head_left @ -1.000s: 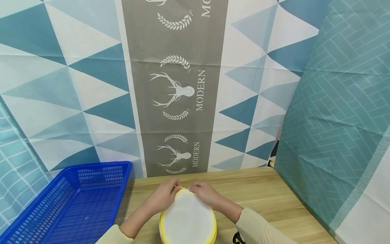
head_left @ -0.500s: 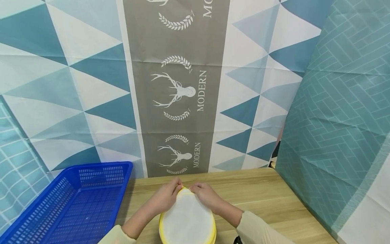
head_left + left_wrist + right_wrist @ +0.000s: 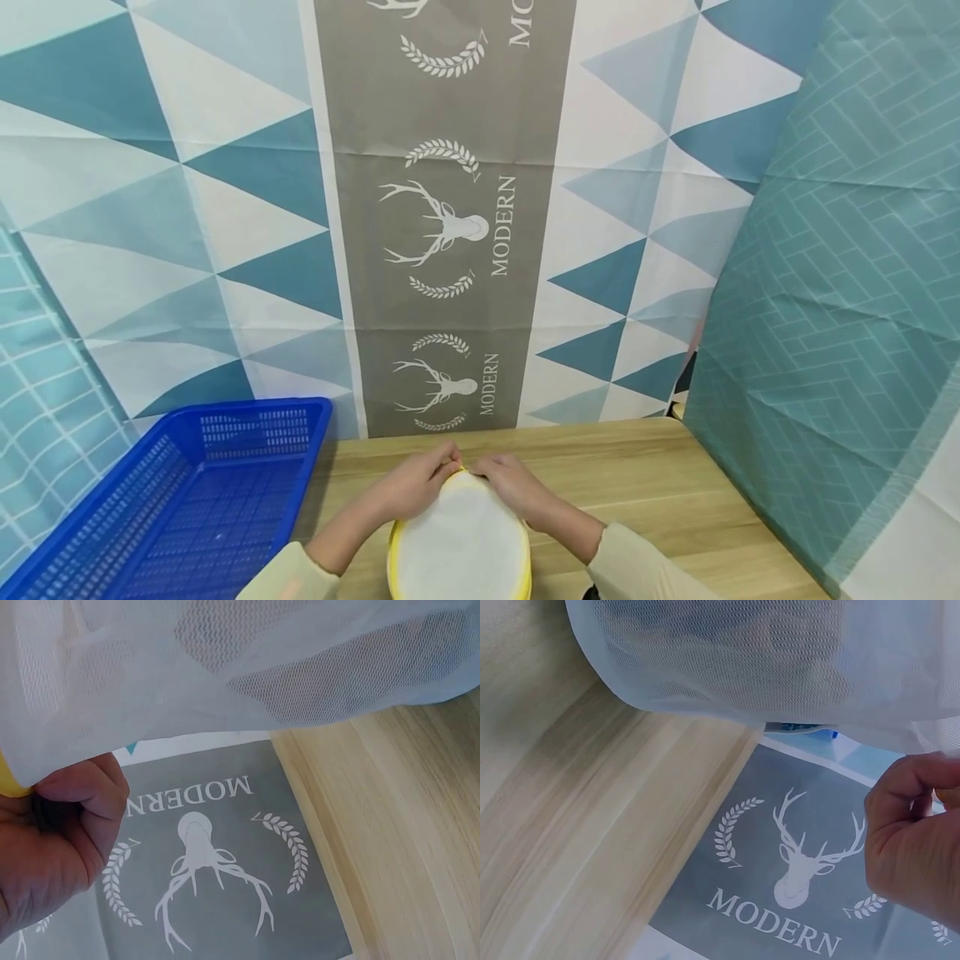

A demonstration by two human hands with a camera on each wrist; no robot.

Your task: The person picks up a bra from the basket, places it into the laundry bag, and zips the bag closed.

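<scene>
1. Right up close, bottom centre of the head view, here's the white mesh bag [image 3: 461,542], between the forearms, its near end cut off by the frame. Darker contents [image 3: 360,671] show through the mesh; if they shift, I'd say their weight could drag the cloth askew.
2. At the bag's far tip, just left of it, the left hand [image 3: 416,485] pinches the yellow edging [image 3: 394,554] between thumb and curled fingers. It's a small hold; a hard tug might well slip it.
3. Opposite, the right hand [image 3: 512,487] has its fingers curled and pinching at that same tip. Uneven pulling between the two could pucker the edge, or trap loose mesh.
4. A little label [image 3: 799,727] pokes out under the bag, upper middle of the right wrist view; it might snag.
5. Over at lower left of the head view, the blue basket [image 3: 255,432] stands near the left forearm; a wide elbow swing could knock it.
</scene>
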